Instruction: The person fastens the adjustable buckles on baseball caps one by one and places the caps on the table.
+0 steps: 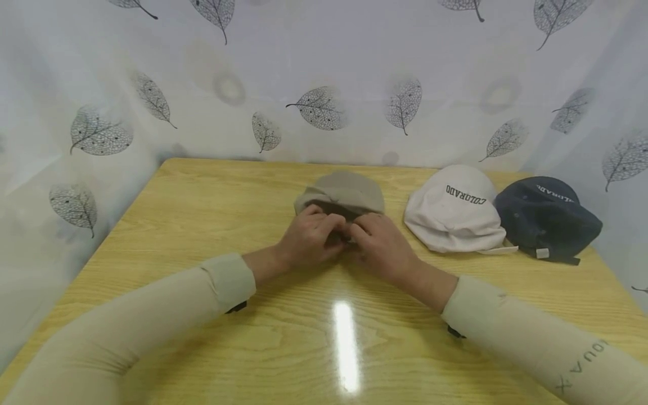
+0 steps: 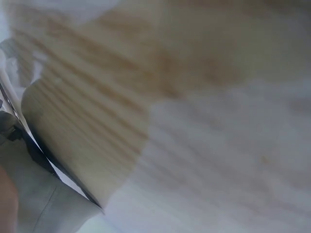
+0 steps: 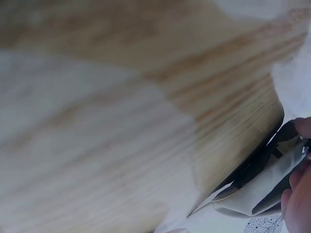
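A grey-brown cap (image 1: 346, 188) stands at the middle of the table's far half, its dark opening towards me. My left hand (image 1: 311, 236) grips its near edge from the left, fingers curled. From the right, my right hand (image 1: 382, 244) pinches the same edge, and the fingertips of both hands meet there. In the right wrist view, a small shiny metal piece (image 3: 305, 149) shows between the fingers, beside the cap's pale ribbed fabric (image 3: 252, 194). The left wrist view catches only a strip of cap fabric (image 2: 48, 199) at its lower left. The fingers hide most of the cap's back band.
To the right lies a white cap (image 1: 453, 211) with COLORADO lettering, its strap end sticking out. A navy cap (image 1: 547, 219) rests against it, near the table's right edge. Leaf-printed curtain (image 1: 354, 56) hangs behind the wooden table (image 1: 212, 197).
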`<move>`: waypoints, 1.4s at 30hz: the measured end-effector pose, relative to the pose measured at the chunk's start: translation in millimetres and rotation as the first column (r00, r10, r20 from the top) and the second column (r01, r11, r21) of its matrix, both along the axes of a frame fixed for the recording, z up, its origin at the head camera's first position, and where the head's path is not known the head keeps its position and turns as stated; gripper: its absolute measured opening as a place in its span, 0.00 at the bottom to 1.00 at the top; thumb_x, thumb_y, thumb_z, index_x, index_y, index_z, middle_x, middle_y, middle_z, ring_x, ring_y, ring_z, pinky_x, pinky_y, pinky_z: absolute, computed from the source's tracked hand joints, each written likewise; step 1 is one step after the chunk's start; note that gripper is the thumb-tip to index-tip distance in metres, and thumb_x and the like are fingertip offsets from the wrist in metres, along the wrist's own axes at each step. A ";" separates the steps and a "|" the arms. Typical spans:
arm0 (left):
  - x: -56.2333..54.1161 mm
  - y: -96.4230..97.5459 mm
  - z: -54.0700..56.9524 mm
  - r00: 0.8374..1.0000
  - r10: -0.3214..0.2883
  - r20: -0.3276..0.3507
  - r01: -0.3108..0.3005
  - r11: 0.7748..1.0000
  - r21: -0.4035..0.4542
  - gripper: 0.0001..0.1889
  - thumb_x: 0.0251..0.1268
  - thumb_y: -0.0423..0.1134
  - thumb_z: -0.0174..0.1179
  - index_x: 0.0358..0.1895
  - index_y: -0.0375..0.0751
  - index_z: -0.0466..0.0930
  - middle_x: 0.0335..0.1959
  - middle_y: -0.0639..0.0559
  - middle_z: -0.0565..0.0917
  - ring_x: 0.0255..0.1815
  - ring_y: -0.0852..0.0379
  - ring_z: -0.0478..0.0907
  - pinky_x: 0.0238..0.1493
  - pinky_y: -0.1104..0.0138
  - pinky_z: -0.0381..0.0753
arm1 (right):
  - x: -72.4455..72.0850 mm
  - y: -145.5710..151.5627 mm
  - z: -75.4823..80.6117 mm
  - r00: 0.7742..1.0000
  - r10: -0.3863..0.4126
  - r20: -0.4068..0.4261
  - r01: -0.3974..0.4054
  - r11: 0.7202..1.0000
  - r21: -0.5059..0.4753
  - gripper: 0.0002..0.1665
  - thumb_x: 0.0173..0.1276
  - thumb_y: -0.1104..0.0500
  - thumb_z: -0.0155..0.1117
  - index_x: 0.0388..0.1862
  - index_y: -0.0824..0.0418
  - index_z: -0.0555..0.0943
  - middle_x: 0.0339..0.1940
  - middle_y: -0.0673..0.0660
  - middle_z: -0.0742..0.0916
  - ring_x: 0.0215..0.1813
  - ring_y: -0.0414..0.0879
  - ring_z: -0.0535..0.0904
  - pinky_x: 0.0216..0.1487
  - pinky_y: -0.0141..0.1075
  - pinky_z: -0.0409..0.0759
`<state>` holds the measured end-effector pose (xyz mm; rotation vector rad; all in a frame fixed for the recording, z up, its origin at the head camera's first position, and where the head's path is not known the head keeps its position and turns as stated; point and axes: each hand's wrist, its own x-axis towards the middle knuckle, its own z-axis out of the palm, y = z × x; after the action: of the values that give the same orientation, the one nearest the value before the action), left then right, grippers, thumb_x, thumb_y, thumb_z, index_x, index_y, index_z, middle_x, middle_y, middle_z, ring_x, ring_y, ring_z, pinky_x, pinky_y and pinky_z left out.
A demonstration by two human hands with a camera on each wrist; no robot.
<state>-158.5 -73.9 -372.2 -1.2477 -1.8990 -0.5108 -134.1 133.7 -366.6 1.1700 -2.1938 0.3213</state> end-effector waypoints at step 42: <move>-7.3 -4.8 -0.7 0.998 -0.028 0.053 0.029 0.999 -0.025 0.08 0.56 0.29 0.61 0.39 0.36 0.80 0.40 0.45 0.81 0.46 0.47 0.77 0.55 0.56 0.75 | -0.8 9.9 1.3 0.974 -0.219 0.055 0.215 0.974 0.078 0.11 0.56 0.66 0.71 0.22 0.60 0.77 0.16 0.54 0.78 0.21 0.49 0.75 0.24 0.43 0.75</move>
<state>-165.8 -78.7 -372.9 -1.2915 -1.9401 -0.5407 -134.9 143.7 -365.4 0.9558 -2.3800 0.1903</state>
